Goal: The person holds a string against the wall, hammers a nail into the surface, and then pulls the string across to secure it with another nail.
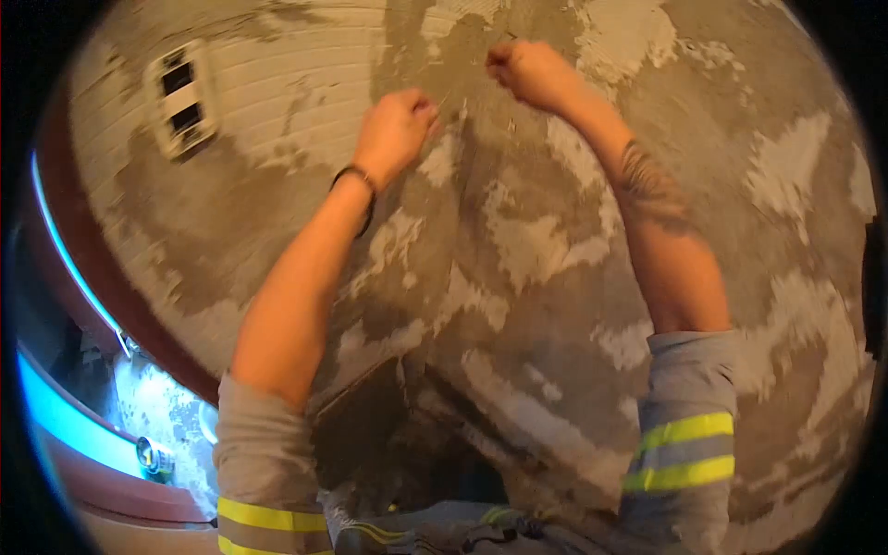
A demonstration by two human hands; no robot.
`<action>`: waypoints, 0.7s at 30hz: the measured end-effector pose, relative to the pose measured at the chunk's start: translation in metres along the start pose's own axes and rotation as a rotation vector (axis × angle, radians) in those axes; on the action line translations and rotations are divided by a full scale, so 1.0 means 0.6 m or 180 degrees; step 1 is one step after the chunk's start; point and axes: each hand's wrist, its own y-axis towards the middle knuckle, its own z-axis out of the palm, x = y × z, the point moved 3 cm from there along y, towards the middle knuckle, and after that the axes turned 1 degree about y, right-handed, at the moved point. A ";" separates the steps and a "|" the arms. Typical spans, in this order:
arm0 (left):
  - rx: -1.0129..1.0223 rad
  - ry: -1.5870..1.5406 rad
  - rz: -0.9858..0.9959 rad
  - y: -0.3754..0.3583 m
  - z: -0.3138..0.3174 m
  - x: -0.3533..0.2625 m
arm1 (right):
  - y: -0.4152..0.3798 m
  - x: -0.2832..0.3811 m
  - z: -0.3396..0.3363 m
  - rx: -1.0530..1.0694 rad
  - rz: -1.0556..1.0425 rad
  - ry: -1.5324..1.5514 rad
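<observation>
Both of my arms reach up before a rough, patchily plastered wall [546, 245]. My left hand [396, 136], with a dark band [357, 176] round its wrist, is closed, the fingers curled towards the right. A little higher and to the right, my right hand [532, 74] is also closed, its fingertips pinched together and pointing left. A gap of bare wall separates the two hands. What either hand holds, if anything, is too small or hidden, so I cannot tell.
A pale rectangular wall box [181, 98] with two dark openings sits at the upper left. Lower left, a reddish-brown frame [120, 245] borders a brightly lit opening, where a can [154, 456] stands. Below my arms is a dark recess [398, 444].
</observation>
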 end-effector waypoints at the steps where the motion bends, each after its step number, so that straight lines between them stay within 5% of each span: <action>1: -0.0156 -0.0212 -0.0091 0.076 0.055 0.019 | 0.026 -0.040 -0.011 -0.0018 -0.0058 0.0024; 3: -0.0331 -0.0406 -0.0200 0.178 0.140 0.033 | 0.069 -0.118 -0.017 0.0531 0.0704 0.0445; 5: -0.0438 -0.2393 -0.0609 0.237 0.212 0.011 | 0.089 -0.181 0.005 0.0617 0.0392 0.0015; 10: -0.0797 -0.2838 -0.0793 0.290 0.278 -0.021 | 0.127 -0.238 0.030 0.0921 0.0160 -0.0141; 16: -0.0245 -0.3894 -0.1157 0.262 0.322 -0.004 | 0.110 -0.232 0.019 0.1536 0.1251 0.1974; 18: 0.0505 -0.4950 -0.1059 0.242 0.336 -0.005 | 0.106 -0.232 0.034 0.1741 0.1314 0.2306; 21: 0.0753 -0.5564 -0.0944 0.211 0.331 -0.003 | 0.098 -0.225 0.056 0.1884 0.1176 0.2770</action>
